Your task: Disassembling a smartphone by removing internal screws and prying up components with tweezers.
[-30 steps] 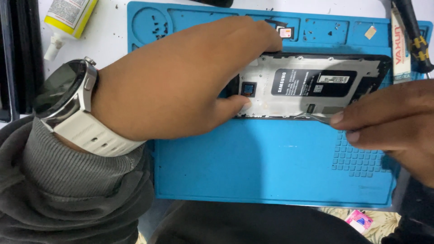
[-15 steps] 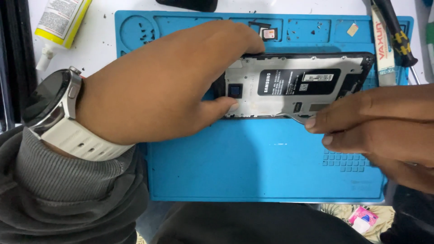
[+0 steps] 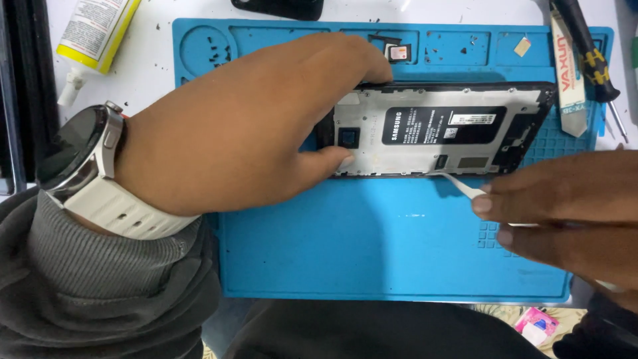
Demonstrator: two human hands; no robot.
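Observation:
An opened phone frame (image 3: 432,129) lies on a blue repair mat (image 3: 392,246), its silver inner plate and a black label facing up. My left hand (image 3: 259,129) grips the frame's left end, thumb on the near edge and fingers over the far edge. A round watch on a white strap (image 3: 90,173) sits on that wrist. My right hand (image 3: 571,216) pinches a thin white pry tool (image 3: 462,185); its tip touches the frame's near edge.
A yellow-and-white glue bottle (image 3: 96,33) lies at the top left. A white spudger packet (image 3: 568,73) and a black-and-yellow screwdriver (image 3: 588,50) rest at the top right. Small parts and screws (image 3: 399,52) sit in the mat's far compartments. A dark object (image 3: 279,8) lies beyond the mat.
My right hand has drawn back to the right and down, so only the tool's tip stays at the frame's edge. My left hand keeps its grip on the frame.

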